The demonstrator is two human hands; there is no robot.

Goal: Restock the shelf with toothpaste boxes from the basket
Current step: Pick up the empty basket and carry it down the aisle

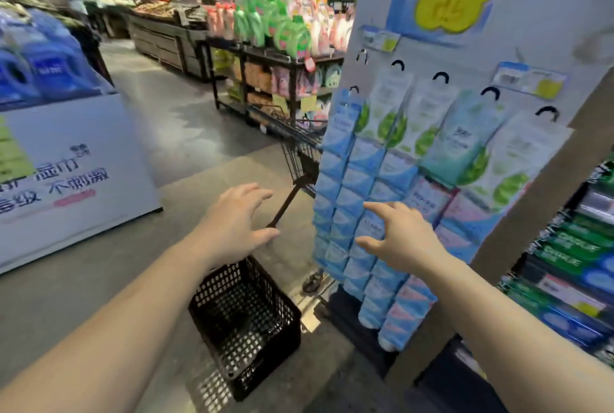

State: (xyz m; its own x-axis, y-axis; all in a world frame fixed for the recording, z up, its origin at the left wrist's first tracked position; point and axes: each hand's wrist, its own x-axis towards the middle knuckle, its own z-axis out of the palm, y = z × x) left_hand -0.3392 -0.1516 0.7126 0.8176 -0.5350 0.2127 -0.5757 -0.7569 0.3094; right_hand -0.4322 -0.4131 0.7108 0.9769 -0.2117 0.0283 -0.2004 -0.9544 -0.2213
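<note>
A black perforated plastic basket (246,323) stands on the floor in front of me; I see no boxes inside it. My left hand (232,223) hovers above its far rim, fingers spread, holding nothing. My right hand (402,236) is raised to the right of the basket, fingers apart and empty, in front of hanging blue packets. Stacked green and blue toothpaste boxes (571,266) fill the shelf at the far right edge.
An end panel (465,57) with hooks carries hanging tubes and blue sachets (352,206). A black wire trolley (302,150) stands behind the basket. A white promo stand (66,160) with blue bottles is at left; a detergent rack (275,57) and a person are further back.
</note>
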